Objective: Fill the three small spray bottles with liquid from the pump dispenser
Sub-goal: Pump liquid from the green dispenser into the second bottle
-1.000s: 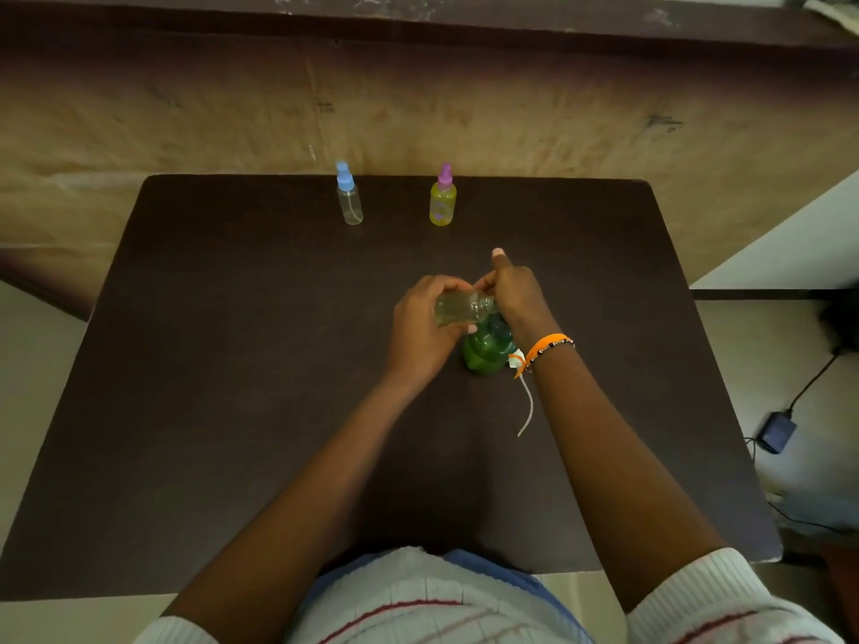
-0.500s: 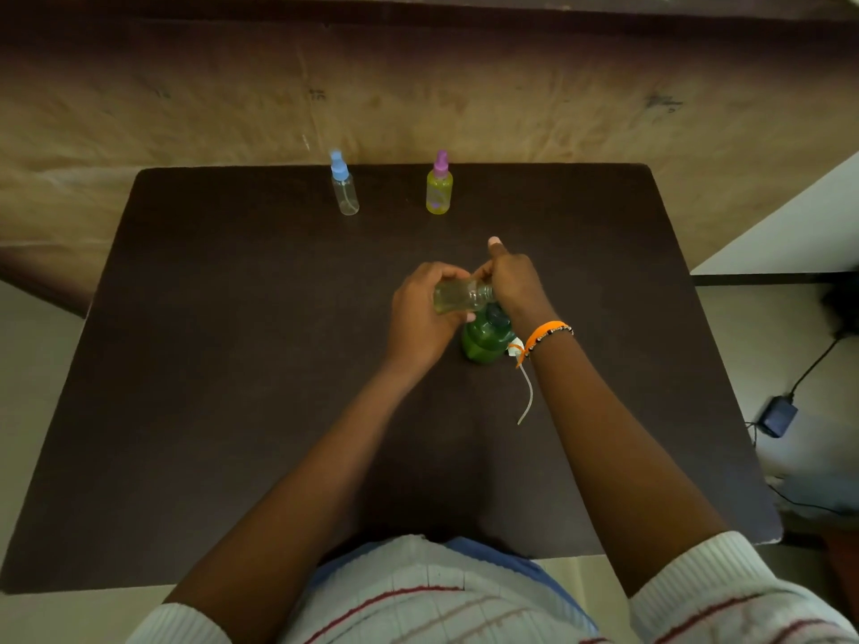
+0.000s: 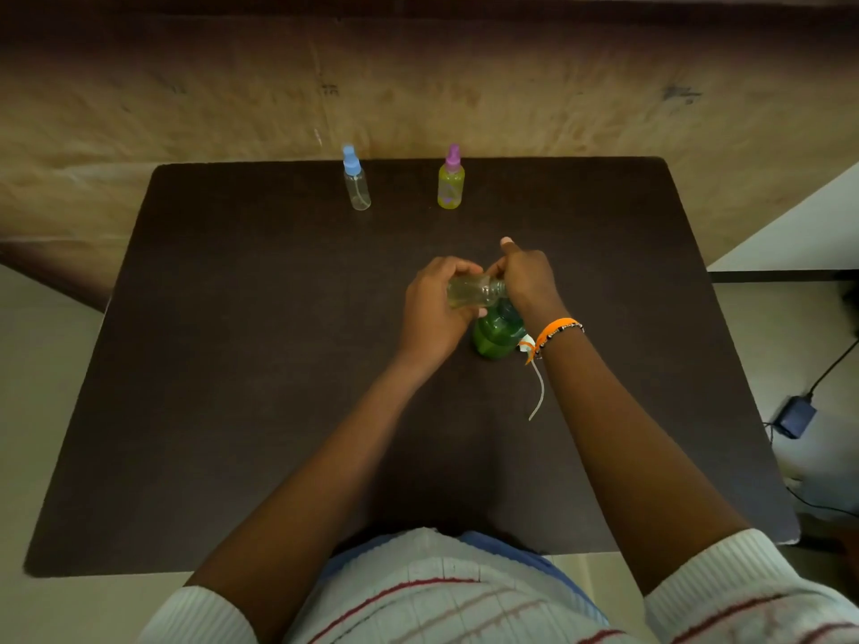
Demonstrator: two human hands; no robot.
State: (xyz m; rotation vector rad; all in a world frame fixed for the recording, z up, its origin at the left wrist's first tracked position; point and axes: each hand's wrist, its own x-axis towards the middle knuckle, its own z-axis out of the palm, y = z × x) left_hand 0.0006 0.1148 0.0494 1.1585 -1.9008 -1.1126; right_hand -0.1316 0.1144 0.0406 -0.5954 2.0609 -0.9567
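My left hand (image 3: pixel 430 302) grips a small uncapped spray bottle (image 3: pixel 474 291), tilted sideways with yellowish liquid inside, its neck at the top of the green pump dispenser (image 3: pixel 496 334). My right hand (image 3: pixel 525 276) is curled over the dispenser's pump head, which it hides, with one finger sticking up. An orange spray cap with a white dip tube (image 3: pixel 537 388) lies on the table just right of the dispenser. At the back stand a clear bottle with a blue cap (image 3: pixel 355 185) and a yellow-filled bottle with a purple cap (image 3: pixel 451 181).
Everything sits on a dark brown table (image 3: pixel 232 364) against a tan wall. A black adapter with cables (image 3: pixel 797 416) lies on the floor to the right. A white surface edge (image 3: pixel 799 234) is beyond the table's right side.
Both hands stay on the small bottle and the dispenser, with no clear movement. Only the camera view has shifted slightly.
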